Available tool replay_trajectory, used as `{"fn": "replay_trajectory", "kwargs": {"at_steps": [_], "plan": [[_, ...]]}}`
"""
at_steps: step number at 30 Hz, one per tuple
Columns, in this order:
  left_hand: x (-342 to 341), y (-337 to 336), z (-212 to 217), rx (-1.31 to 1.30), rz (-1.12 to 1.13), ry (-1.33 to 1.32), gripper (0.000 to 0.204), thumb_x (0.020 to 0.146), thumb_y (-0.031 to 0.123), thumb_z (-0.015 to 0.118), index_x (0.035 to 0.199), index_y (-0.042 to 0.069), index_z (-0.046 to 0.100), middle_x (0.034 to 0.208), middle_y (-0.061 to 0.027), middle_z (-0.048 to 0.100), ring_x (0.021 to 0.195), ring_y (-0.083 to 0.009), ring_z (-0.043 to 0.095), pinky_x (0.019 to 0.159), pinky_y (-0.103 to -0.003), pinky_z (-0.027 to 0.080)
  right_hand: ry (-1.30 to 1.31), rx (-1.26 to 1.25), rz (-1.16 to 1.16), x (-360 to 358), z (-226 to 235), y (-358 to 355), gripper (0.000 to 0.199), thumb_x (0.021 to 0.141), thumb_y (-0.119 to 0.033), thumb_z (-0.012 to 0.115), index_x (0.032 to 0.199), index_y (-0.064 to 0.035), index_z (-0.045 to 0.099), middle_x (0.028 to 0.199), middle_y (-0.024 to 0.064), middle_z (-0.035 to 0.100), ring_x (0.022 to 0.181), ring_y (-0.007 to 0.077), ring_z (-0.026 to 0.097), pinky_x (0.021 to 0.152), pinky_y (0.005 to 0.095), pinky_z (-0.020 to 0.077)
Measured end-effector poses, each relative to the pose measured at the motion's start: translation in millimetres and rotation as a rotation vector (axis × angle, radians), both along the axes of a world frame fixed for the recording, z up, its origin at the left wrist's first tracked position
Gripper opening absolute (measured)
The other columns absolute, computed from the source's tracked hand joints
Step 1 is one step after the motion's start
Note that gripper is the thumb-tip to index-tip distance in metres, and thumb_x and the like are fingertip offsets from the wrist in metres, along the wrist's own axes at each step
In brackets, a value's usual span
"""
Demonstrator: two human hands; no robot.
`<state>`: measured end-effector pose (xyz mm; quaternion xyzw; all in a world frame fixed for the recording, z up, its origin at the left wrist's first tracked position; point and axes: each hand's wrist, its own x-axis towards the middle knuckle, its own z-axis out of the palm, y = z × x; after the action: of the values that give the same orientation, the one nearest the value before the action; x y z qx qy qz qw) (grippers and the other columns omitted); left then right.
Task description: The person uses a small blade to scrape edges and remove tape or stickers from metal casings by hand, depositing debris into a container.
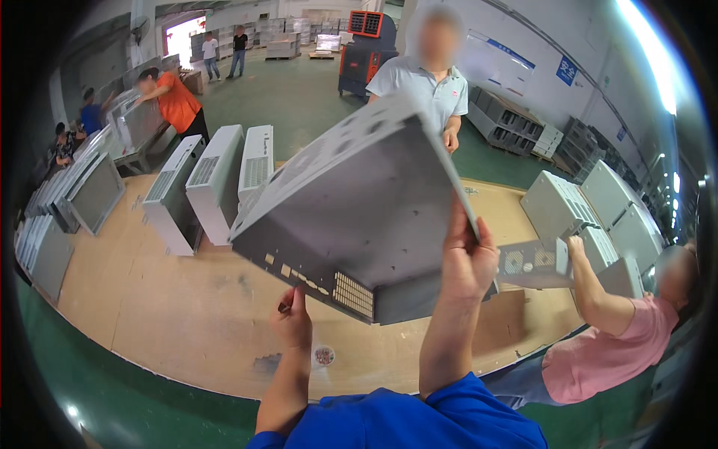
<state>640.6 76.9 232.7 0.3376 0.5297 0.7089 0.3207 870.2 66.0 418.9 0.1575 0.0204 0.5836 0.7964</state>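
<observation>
I hold a large grey sheet-metal chassis (pixel 359 202) tilted up in the air over a wooden worktable (pixel 164 314). Its near face has rectangular cut-outs and a vent grille. My right hand (pixel 467 258) grips the panel's right edge. My left hand (pixel 293 318) pinches the lower front edge from below. A small round dish of tiny parts (pixel 324 355) sits on the table just under my left hand.
Several white and grey metal cases (pixel 217 179) stand on the table's left. More grey cases (pixel 591 206) are stacked at right, where a person in a pink shirt (pixel 613 344) handles a vented panel (pixel 535 262). A person in a grey polo (pixel 430 82) stands behind the table.
</observation>
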Motion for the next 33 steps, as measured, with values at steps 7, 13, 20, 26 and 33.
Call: {"fn": "replay_trajectory", "kwargs": {"at_steps": [7, 13, 20, 26, 33], "plan": [[-10.8, 9.2, 76.0, 0.271, -0.029, 0.170, 0.006, 0.073, 0.000, 0.068, 0.079, 0.000, 0.067, 0.072, -0.0081, 0.066, 0.061, -0.0111, 0.062, 0.054, -0.021, 0.048, 0.408, 0.386, 0.185, 59.7, -49.6, -8.5, 0.071, 0.090, -0.008, 0.046, 0.143, -0.0264, 0.002, 0.146, 0.0061, 0.024, 0.129, 0.0349, 0.032, 0.093, 0.0475, 0.0472], [-16.7, 3.5, 113.6, 0.832, 0.025, 0.617, 0.018, 0.059, -0.005, 0.069, 0.075, 0.002, 0.064, 0.073, -0.0100, 0.066, 0.059, -0.0210, 0.064, 0.052, -0.024, 0.052, 0.591, 0.514, 0.081, 70.5, -112.7, -1.8, 0.071, 0.089, -0.010, 0.051, 0.143, -0.0195, 0.007, 0.142, 0.0116, 0.030, 0.124, 0.0343, 0.040, 0.076, 0.0454, 0.0561], [-24.0, -4.8, 121.8, 0.917, 0.008, 0.671, 0.021, 0.055, -0.006, 0.069, 0.074, 0.001, 0.061, 0.070, -0.0111, 0.064, 0.059, -0.0212, 0.065, 0.051, -0.025, 0.052, 0.677, 0.532, 0.112, 67.9, -121.9, -3.4, 0.068, 0.088, -0.011, 0.053, 0.142, -0.0168, 0.012, 0.139, 0.0146, 0.036, 0.122, 0.0337, 0.042, 0.072, 0.0463, 0.0562], [-24.5, -2.4, 104.5, 0.857, 0.030, 0.679, 0.018, 0.059, -0.006, 0.069, 0.075, 0.000, 0.063, 0.071, -0.0112, 0.065, 0.059, -0.0204, 0.065, 0.051, -0.024, 0.052, 0.412, 0.473, 0.085, 81.2, -116.1, -2.2, 0.068, 0.089, -0.006, 0.047, 0.142, -0.0088, 0.003, 0.137, 0.0161, 0.038, 0.118, 0.0337, 0.046, 0.091, 0.0485, 0.0481], [-25.6, 1.4, -15.2, 0.150, 0.014, 0.337, 0.010, 0.072, 0.005, 0.072, 0.079, 0.002, 0.067, 0.074, -0.0098, 0.067, 0.062, -0.0144, 0.064, 0.057, -0.023, 0.049, 0.148, 0.275, 0.101, -3.6, -49.3, -14.6, 0.047, 0.084, 0.003, 0.041, 0.129, 0.0102, 0.030, 0.131, 0.0235, 0.040, 0.120, 0.0348, 0.044, 0.102, 0.0442, 0.0390]]}}
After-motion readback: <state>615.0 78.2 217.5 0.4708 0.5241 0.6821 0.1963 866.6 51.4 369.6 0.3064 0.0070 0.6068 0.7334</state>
